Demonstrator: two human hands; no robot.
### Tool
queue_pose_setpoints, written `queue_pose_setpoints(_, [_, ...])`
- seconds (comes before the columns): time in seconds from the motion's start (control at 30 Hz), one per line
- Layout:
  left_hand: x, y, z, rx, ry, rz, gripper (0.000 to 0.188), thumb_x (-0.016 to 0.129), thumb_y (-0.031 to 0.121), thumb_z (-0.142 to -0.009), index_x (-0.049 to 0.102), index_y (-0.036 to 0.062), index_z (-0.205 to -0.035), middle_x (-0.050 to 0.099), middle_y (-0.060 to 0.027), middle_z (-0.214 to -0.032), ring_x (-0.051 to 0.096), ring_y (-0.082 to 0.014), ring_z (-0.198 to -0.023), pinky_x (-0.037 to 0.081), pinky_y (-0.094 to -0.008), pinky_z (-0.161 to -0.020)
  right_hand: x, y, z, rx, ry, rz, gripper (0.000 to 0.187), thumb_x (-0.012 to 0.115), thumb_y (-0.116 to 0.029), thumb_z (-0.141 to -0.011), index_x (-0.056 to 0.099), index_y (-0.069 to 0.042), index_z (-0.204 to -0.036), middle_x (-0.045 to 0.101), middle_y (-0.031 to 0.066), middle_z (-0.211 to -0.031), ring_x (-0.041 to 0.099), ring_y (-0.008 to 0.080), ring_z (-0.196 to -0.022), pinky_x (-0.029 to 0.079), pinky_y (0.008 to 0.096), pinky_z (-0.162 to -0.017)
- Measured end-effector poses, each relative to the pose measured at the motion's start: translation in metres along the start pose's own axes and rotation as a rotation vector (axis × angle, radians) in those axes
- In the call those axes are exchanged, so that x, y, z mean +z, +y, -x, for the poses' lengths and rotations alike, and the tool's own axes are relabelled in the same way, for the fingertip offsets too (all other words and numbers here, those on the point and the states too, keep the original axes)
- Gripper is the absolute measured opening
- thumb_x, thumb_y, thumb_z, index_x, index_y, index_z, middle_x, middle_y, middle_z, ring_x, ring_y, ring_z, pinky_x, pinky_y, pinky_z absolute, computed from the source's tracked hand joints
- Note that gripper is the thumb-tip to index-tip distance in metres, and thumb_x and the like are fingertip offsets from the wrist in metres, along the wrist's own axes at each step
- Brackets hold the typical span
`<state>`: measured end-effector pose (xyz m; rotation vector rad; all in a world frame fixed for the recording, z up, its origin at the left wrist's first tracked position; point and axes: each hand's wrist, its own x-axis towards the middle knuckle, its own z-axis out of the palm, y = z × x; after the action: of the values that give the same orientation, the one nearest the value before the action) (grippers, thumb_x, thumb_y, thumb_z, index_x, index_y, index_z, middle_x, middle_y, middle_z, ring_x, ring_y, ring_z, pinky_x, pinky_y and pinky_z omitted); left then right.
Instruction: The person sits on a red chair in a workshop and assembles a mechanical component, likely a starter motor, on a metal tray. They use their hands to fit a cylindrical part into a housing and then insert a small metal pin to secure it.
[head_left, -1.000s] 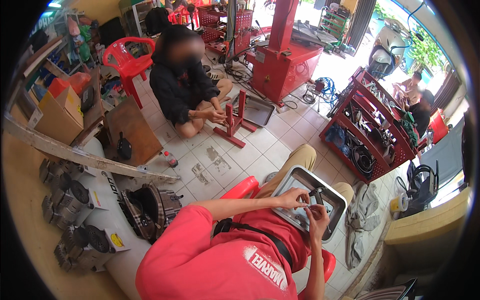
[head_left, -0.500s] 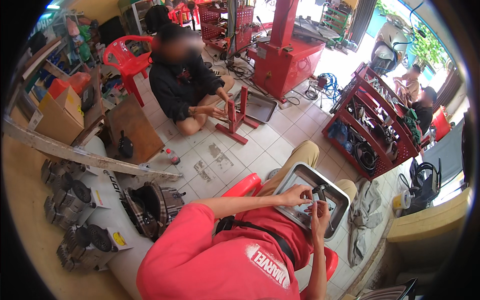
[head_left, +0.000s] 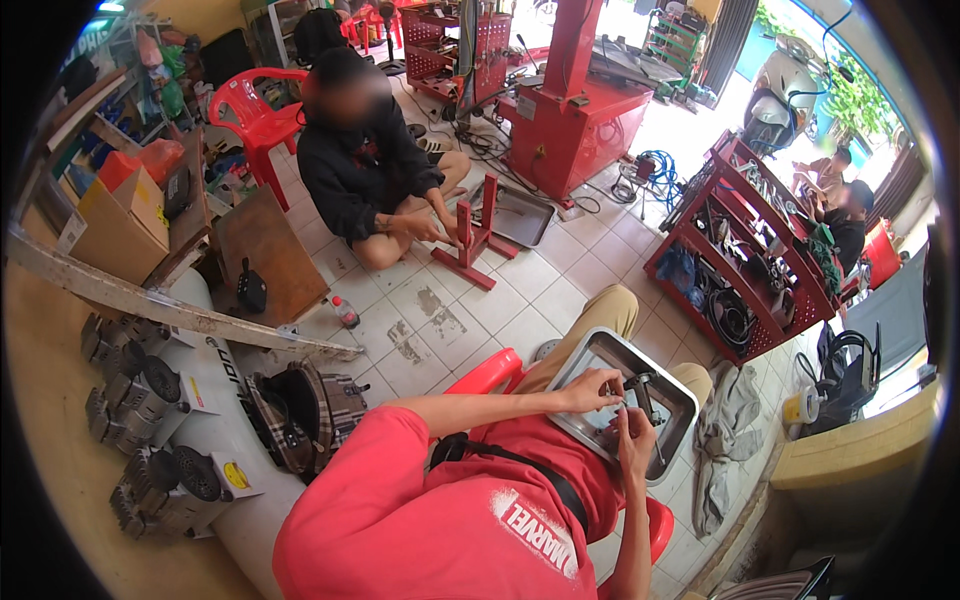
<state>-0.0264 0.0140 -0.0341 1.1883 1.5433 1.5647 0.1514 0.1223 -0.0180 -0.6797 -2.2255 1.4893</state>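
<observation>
A rectangular metal tray (head_left: 688, 412) rests on my lap. Over it, my left hand (head_left: 590, 390) is closed, its thumb and fingertips pinched on something too small to make out. Just below and to the right is my right hand (head_left: 634, 440), also closed, fingertips raised toward the left hand's. Whatever lies between its fingers cannot be made out. A dark metal part (head_left: 645, 388) with a rod-like shape lies in the tray, beyond my fingertips. Some smaller pieces in the tray are partly hidden by my hands.
Ahead on the tiled floor, a person (head_left: 365, 170) sits with hands at a red metal stand (head_left: 478, 240), beside another tray (head_left: 525, 215). To the right stands a red tool cart (head_left: 740, 250). A bottle (head_left: 345, 312) and grey cloth (head_left: 728, 430) lie nearby.
My right hand has shifted slightly down and away from the left, which stays nearly in place. The seated person's hands have moved lower on the red stand.
</observation>
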Motion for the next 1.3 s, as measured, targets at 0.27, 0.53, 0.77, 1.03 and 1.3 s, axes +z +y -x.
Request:
queue_pose_setpoints(0.27, [0.000, -0.001, 0.000, -0.045, -0.031, -0.013, 0.016, 0.072, 0.013, -0.096, 0.064, 0.0006, -0.102, 0.073, -0.0097, -0.086, 0.066, -0.0137, -0.060, 0.051, -0.0306, -0.054, 0.000, -0.014, 0.002, -0.018, 0.046, -0.042, 0.021, 0.063, -0.019, -0.106, 0.068, 0.001, -0.110, 0.071, 0.0066, -0.080, 0.069, 0.0110, -0.071, 0.053, 0.0261, -0.063])
queue_pose_setpoints(0.53, [0.001, 0.003, -0.001, -0.081, -0.066, 0.062, 0.017, 0.071, 0.014, -0.097, 0.062, 0.0004, -0.100, 0.073, -0.0083, -0.088, 0.064, -0.0128, -0.063, 0.050, -0.0287, -0.053, -0.001, -0.018, 0.002, 0.006, 0.039, -0.079, 0.026, 0.064, -0.022, -0.106, 0.069, 0.001, -0.118, 0.072, 0.0064, -0.081, 0.067, 0.0101, -0.070, 0.052, 0.0251, -0.064])
queue_pose_setpoints(0.77, [-0.001, -0.013, -0.002, -0.042, 0.005, 0.011, 0.016, 0.072, 0.014, -0.097, 0.063, 0.0014, -0.098, 0.071, -0.0078, -0.086, 0.064, -0.0118, -0.065, 0.051, -0.0289, -0.054, -0.002, -0.008, 0.001, 0.014, 0.000, 0.008, 0.027, 0.064, -0.023, -0.105, 0.071, 0.002, -0.114, 0.074, 0.0073, -0.081, 0.068, 0.0103, -0.070, 0.052, 0.0259, -0.065])
queue_pose_setpoints(1.03, [0.001, -0.002, -0.002, -0.042, -0.039, 0.068, 0.016, 0.072, 0.012, -0.096, 0.063, 0.0003, -0.100, 0.072, -0.0077, -0.084, 0.061, -0.0111, -0.057, 0.048, -0.0288, -0.051, -0.004, -0.013, 0.000, 0.043, 0.035, -0.042, 0.027, 0.062, -0.021, -0.106, 0.071, 0.002, -0.116, 0.073, 0.0073, -0.080, 0.069, 0.0107, -0.071, 0.053, 0.0254, -0.065])
queue_pose_setpoints(1.3, [0.008, -0.008, -0.002, -0.019, -0.017, 0.017, 0.014, 0.072, 0.012, -0.096, 0.064, 0.0016, -0.101, 0.072, -0.0072, -0.084, 0.060, -0.0102, -0.060, 0.048, -0.0281, -0.052, -0.008, -0.022, 0.006, 0.008, 0.040, -0.107, 0.027, 0.060, -0.023, -0.107, 0.071, 0.001, -0.116, 0.072, 0.0057, -0.080, 0.067, 0.0107, -0.069, 0.052, 0.0260, -0.064])
